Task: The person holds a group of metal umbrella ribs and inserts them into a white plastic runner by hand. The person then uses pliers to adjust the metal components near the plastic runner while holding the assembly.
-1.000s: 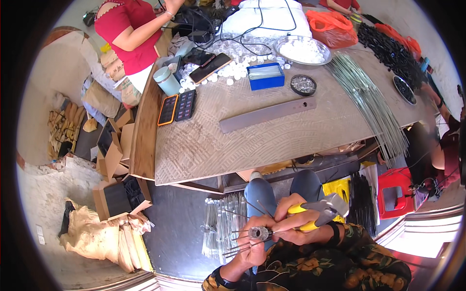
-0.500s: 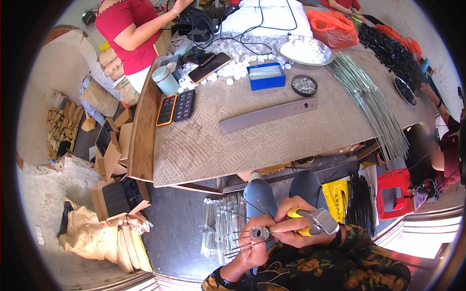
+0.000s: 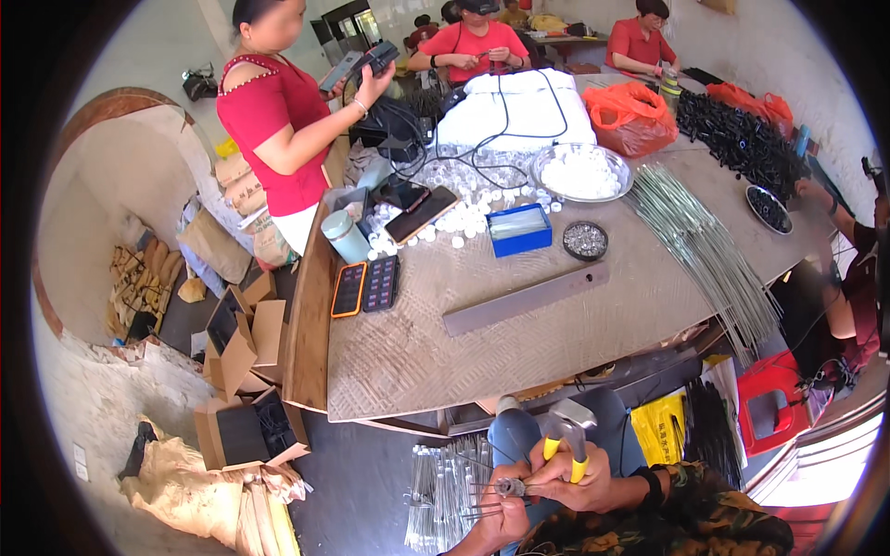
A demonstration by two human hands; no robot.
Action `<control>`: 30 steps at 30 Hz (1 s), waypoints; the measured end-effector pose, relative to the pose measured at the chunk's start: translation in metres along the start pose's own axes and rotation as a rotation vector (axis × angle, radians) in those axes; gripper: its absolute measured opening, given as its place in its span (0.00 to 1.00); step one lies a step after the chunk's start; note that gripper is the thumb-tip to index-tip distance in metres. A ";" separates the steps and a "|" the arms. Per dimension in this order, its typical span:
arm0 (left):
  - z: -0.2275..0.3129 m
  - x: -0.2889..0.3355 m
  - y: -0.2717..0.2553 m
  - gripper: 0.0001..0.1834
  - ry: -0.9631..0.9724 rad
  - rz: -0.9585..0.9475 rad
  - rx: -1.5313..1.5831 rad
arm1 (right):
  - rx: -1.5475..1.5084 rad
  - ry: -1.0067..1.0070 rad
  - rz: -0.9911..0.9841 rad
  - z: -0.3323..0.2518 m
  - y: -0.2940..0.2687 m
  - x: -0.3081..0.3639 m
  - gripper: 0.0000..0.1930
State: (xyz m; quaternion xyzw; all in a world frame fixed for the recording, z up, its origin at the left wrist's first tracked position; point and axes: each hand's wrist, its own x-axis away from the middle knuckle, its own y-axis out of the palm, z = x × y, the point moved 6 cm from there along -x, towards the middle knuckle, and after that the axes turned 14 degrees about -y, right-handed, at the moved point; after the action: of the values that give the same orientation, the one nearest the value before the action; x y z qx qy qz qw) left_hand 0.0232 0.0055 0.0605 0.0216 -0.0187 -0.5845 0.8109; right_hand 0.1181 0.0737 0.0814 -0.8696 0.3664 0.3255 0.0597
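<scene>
From my end of the head camera, I see a blue box (image 3: 521, 245) on the table (image 3: 408, 380), packed with thin pale sticks. Just beside it, a small black dish (image 3: 566, 247) holds clear bits, and behind that a metal bowl (image 3: 577, 197) is heaped with white pieces. At the table's far right, an oval dish (image 3: 756, 213) holds dark pieces. I cannot tell what fills the orange plastic bag (image 3: 631, 119). On the floor to the left, an open cardboard box (image 3: 211, 443) contains black items.

Low in my view, below the near table edge, the left hand (image 3: 502, 521) grips a small grey cylinder (image 3: 509, 486) with thin rods sticking out around it. The right hand (image 3: 582, 479) grasps yellow-handled pliers (image 3: 572, 417), its fingertips close by the cylinder.

Compared with half a second ago, my view tilts higher, showing more of the co-workers in red. The pliers' head, which pointed right, now points up toward the table.
</scene>
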 end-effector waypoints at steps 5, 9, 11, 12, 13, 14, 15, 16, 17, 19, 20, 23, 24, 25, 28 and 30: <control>-0.006 -0.007 -0.016 0.21 0.059 0.057 -0.193 | 0.250 -0.121 -0.120 -0.003 0.003 -0.018 0.14; -0.015 -0.007 -0.027 0.27 -0.092 -0.113 0.273 | 0.633 -0.274 -0.414 -0.026 -0.009 -0.031 0.21; 0.004 -0.012 -0.025 0.32 -0.039 0.019 0.181 | 0.820 -0.318 -0.581 -0.033 -0.024 -0.027 0.19; 0.006 -0.014 -0.025 0.32 -0.047 0.024 0.182 | 0.813 -0.312 -0.583 -0.042 -0.035 -0.029 0.19; 0.007 -0.015 -0.024 0.34 -0.071 -0.017 0.229 | 0.923 -0.254 -0.691 -0.045 -0.042 -0.028 0.17; 0.006 -0.016 -0.021 0.36 -0.094 -0.063 0.278 | 1.036 -0.192 -0.797 -0.045 -0.048 -0.024 0.16; 0.005 -0.014 -0.018 0.32 -0.021 -0.167 0.344 | 1.036 -0.185 -0.797 -0.048 -0.053 -0.020 0.16; 0.004 -0.013 -0.018 0.32 -0.027 -0.168 0.346 | 1.128 -0.226 -0.816 -0.051 -0.057 -0.018 0.16; 0.002 -0.013 -0.016 0.32 -0.037 -0.169 0.308 | 1.227 -0.265 -0.831 -0.054 -0.060 -0.015 0.16; 0.000 -0.012 -0.012 0.32 -0.052 -0.177 0.270 | 1.237 -0.319 -0.870 -0.053 -0.052 -0.016 0.17; -0.003 -0.009 -0.009 0.33 -0.113 -0.159 0.199 | 1.248 -0.375 -0.909 -0.054 -0.045 -0.015 0.18; -0.001 -0.008 -0.002 0.36 -0.193 -0.109 0.095 | 1.194 -0.401 -0.867 -0.047 -0.048 -0.010 0.16; 0.001 -0.009 -0.004 0.39 -0.206 -0.062 0.064 | 1.223 -0.422 -0.841 -0.047 -0.048 -0.008 0.16; 0.004 -0.009 -0.002 0.39 -0.190 -0.032 0.093 | 1.251 -0.368 -0.852 -0.049 -0.050 -0.006 0.16; 0.002 -0.015 0.003 0.38 -0.144 -0.169 0.091 | 1.418 -0.441 -0.711 -0.058 -0.051 -0.018 0.16; 0.002 -0.015 0.006 0.37 -0.162 -0.140 0.128 | 1.459 -0.449 -0.685 -0.060 -0.054 -0.017 0.16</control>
State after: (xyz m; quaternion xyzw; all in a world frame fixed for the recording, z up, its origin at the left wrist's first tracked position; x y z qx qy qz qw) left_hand 0.0243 0.0217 0.0625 0.0274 -0.1202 -0.6369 0.7610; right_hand 0.1765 0.1026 0.1312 -0.5905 0.1800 0.1361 0.7748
